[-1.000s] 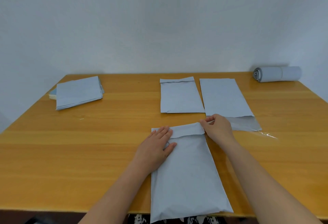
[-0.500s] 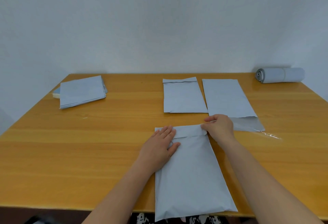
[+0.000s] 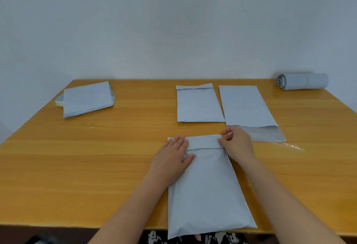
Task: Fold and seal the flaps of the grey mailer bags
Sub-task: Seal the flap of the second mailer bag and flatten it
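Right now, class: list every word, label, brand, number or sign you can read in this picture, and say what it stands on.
None: no readable text anywhere.
Near bag, under the left hand and right hand: plain grey.
Sealed bag and open bag: plain.
Stack and roll: no print visible.
Black-and-white pattern below the table edge: shapes only, no letters to be made out.

I can read no text, label, brand, number or sign anywhere in front of me; the grey mailer bags [image 3: 204, 185] under my hands are plain, and so is the bench [image 3: 77, 166].
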`<control>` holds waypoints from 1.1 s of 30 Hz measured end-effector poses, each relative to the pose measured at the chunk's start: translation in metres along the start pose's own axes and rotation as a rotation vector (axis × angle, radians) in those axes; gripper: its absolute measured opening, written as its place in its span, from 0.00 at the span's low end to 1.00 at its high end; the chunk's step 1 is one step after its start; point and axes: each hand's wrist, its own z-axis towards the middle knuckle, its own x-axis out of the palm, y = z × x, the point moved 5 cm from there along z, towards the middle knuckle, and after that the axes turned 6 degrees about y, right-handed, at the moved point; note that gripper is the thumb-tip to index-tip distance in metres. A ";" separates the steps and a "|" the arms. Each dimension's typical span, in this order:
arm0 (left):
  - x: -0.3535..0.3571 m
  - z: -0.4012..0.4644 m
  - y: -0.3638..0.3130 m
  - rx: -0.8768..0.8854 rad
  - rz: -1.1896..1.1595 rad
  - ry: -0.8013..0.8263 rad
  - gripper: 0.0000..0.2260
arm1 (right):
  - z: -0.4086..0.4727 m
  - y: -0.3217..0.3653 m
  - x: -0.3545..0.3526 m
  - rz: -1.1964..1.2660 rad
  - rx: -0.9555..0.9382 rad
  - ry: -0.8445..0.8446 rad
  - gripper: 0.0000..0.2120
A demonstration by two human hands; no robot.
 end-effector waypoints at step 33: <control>-0.013 -0.011 0.015 -0.013 -0.016 -0.161 0.22 | -0.023 0.065 0.079 -0.253 -0.568 0.229 0.14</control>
